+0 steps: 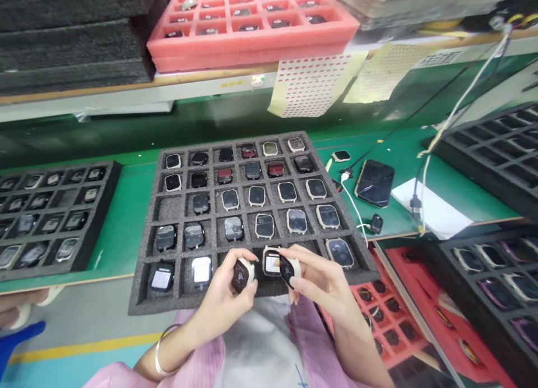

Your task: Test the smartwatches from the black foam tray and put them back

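A dark grey foam tray (180, 306) with square pockets lies on the green bench before me, most pockets holding a smartwatch body. My left hand (222, 301) is closed on one dark-faced watch body (241, 276) at the tray's near edge. My right hand (319, 281) pinches another watch body (289, 269), tilted on edge. Between the two hands a watch with a lit screen (271, 262) rests in a front-row pocket. Another lit watch (202, 270) sits in the pocket to the left.
A second grey tray (107, 194) of watches lies at left. A pink tray (252, 46) sits on the shelf above. A phone (374, 181), cables and white paper (432, 208) lie at right. Red and black trays (420, 298) stand lower right. Someone's hand shows at far left (12, 315).
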Available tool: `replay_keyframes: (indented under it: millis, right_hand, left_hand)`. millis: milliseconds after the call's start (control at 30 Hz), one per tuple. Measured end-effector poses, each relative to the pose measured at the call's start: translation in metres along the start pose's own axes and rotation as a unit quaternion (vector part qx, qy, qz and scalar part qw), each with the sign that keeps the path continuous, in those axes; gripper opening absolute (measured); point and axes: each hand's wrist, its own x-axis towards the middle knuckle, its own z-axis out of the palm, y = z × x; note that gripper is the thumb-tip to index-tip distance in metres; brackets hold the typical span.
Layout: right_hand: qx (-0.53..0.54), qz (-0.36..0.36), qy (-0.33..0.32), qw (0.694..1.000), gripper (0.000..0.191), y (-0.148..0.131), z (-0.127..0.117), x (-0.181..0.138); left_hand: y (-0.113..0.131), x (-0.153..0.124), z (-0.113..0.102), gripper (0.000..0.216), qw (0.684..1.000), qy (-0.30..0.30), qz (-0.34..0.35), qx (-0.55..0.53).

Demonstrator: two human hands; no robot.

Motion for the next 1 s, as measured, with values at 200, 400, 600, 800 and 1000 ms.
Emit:
replay_keyframes:
  millis: [200,400,600,800,1000]
  right_hand:
    - [-0.013,0.006,0.028,1.0,0.033,-0.002,0.002,-0.001]
    - [0.0,0.029,0.044,0.999,0.038,-0.006,0.005,-0.002]
    - [0.018,0.025,0.004,1.0,0.032,-0.005,-0.002,0.003]
    - [0.041,0.033,0.035,0.998,0.034,0.003,-0.001,0.004]
    - [0.041,0.027,0.045,0.998,0.039,0.005,0.002,0.002]
  left_hand:
    - [-0.003,-0.001,-0.002,0.028,1.0,0.02,0.013,-0.006]
    - [-0.003,-0.002,-0.002,0.038,0.998,0.011,0.007,-0.058]
    - [0.006,0.001,-0.003,0.058,0.98,-0.074,0.005,-0.184]
    - [0.01,0.003,-0.006,0.044,0.979,-0.077,-0.033,-0.186]
    - [0.01,0.003,-0.004,0.042,0.978,-0.074,-0.038,-0.19]
